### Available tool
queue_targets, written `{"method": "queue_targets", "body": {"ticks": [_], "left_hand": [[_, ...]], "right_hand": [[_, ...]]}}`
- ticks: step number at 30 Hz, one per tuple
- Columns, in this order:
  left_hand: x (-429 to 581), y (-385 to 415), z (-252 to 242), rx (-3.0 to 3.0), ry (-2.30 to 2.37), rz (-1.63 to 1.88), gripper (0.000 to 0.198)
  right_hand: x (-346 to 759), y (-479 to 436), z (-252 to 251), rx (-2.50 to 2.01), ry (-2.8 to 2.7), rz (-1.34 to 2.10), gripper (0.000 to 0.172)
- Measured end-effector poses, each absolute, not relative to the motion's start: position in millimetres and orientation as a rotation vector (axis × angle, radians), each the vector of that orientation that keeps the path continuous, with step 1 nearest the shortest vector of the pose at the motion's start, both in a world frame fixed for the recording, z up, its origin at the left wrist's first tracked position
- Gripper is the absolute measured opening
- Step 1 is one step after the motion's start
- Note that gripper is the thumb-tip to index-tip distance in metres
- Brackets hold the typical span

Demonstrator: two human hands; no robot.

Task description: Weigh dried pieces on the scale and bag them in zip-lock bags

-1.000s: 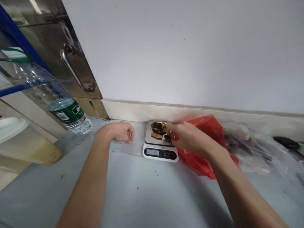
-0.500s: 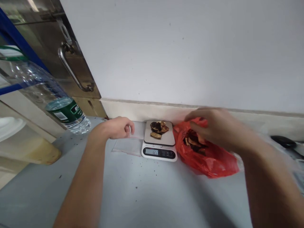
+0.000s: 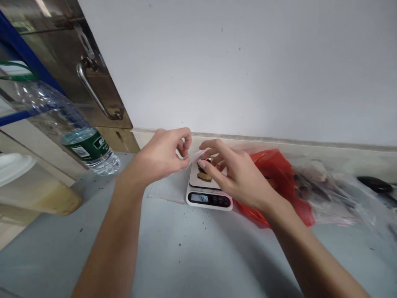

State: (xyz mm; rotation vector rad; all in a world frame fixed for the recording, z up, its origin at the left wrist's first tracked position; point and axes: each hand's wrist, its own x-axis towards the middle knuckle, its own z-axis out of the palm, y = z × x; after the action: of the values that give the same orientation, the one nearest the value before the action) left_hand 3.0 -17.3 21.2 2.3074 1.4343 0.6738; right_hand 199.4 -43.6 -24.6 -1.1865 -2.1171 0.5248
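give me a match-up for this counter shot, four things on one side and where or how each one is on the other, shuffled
Things
1. water bottle
2. red bag
3. scale
4. left hand

Place or state
a. right of the scale, partly behind the right hand
b. pinching the top edge of a clear bag
c. far left, with a green label
d. has dried slices on its plate

Pairs: 1-c, 2-a, 3-d, 4-b

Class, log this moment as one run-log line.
left hand: pinches clear bag | right hand: open, at bag | scale: dried slices on it | red bag: beside scale
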Motion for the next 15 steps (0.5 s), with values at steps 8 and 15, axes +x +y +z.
{"method": "queue_targets", "body": {"ticks": [8, 15], "left_hand": [[5.8, -19.6, 18.4, 2.382, 1.288, 0.874, 0.008], [5.0, -19.3, 15.1, 2.380, 0.989, 0.331, 0.121]], "right_hand": [[194.4, -39.2, -29.3, -1.487, -1.955, 0.479, 0.037], [197.7, -39.4, -24.4, -1.193, -1.708, 0.763, 0.022]]}}
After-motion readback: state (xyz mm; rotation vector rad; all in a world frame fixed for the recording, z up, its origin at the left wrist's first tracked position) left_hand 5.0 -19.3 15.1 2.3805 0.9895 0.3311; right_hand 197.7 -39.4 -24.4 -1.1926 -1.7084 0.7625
